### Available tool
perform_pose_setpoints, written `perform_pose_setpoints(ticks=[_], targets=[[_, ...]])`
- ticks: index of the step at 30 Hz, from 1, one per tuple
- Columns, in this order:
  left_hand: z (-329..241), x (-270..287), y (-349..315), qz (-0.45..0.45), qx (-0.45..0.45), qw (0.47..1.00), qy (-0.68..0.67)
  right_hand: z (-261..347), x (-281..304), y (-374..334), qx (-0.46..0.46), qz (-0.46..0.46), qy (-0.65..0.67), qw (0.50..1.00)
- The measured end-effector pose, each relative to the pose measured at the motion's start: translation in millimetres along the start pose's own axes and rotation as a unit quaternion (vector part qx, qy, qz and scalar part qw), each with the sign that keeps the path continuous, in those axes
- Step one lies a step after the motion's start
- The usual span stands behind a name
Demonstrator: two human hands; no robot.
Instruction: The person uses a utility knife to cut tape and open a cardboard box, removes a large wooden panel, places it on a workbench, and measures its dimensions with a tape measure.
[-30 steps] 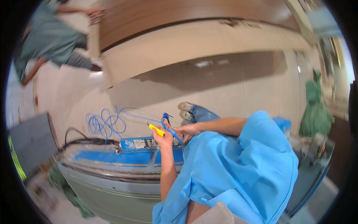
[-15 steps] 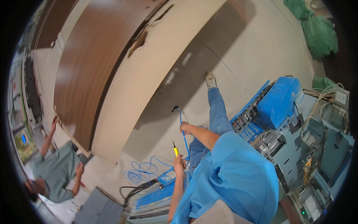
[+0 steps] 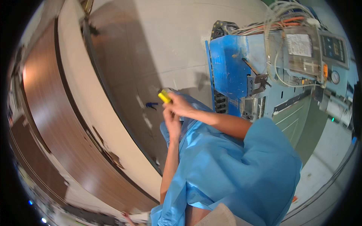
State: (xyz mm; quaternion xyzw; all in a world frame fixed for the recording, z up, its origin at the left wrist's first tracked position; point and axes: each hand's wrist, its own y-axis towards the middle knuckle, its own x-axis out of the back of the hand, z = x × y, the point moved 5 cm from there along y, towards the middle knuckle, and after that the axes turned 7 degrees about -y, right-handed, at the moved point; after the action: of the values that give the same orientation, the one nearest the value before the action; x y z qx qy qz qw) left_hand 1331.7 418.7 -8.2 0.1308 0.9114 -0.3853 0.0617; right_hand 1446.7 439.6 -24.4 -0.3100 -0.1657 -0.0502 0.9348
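Observation:
My right hand reaches in from the right and is closed on a yellow-handled tool with a dark end. Most of the tool's far part is blurred or hidden. Just below, my left hand is closed and touches the right one; what it holds, if anything, does not show. A small blue trigger-shaped piece, like an air blow gun, shows to the left of both hands, above the floor. Whether a hose ties it to my hand cannot be seen.
A long brown wood-faced panel with a pale edge runs along the left. To the right stands a machine with a blue cover, cables, a control panel and a round gauge. Pale tiled floor lies ahead.
My view has swung right, toward the machine. My hands have come together, and the yellow tool has passed from my left hand to my right. The co-worker at the left is mostly out of sight.

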Motion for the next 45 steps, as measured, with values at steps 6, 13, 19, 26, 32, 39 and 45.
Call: perform_pose_setpoints(ticks=[6, 13, 19, 26, 32, 39, 45], targets=[[-85, -87, 69, 0.232, -0.009, 0.941, 0.247, -97, 261, 17, -0.255, -0.369, -0.240, 0.861], [-197, 29, 186, 0.095, 0.010, 0.961, 0.261, -146, 340, 35, -0.339, -0.237, -0.344, 0.843], [-305, 88, 295, 0.016, 0.007, 0.982, -0.185, -40, 356, 121, -0.379, -0.253, -0.416, 0.787], [-491, 148, 506, -0.073, -0.136, 0.771, -0.618, 403, 185, 503, 0.249, -0.054, -0.232, 0.939], [-559, 225, 637, -0.171, -0.131, 0.602, -0.769, 708, -62, 707, 0.484, 0.180, -0.219, 0.828], [-574, 236, 663, -0.323, -0.147, 0.585, -0.730, 715, -259, 926, 0.235, 0.309, -0.394, 0.833], [-600, 230, 664, -0.480, -0.102, 0.482, -0.726, 708, -260, 930, 0.312, 0.281, -0.454, 0.786]])
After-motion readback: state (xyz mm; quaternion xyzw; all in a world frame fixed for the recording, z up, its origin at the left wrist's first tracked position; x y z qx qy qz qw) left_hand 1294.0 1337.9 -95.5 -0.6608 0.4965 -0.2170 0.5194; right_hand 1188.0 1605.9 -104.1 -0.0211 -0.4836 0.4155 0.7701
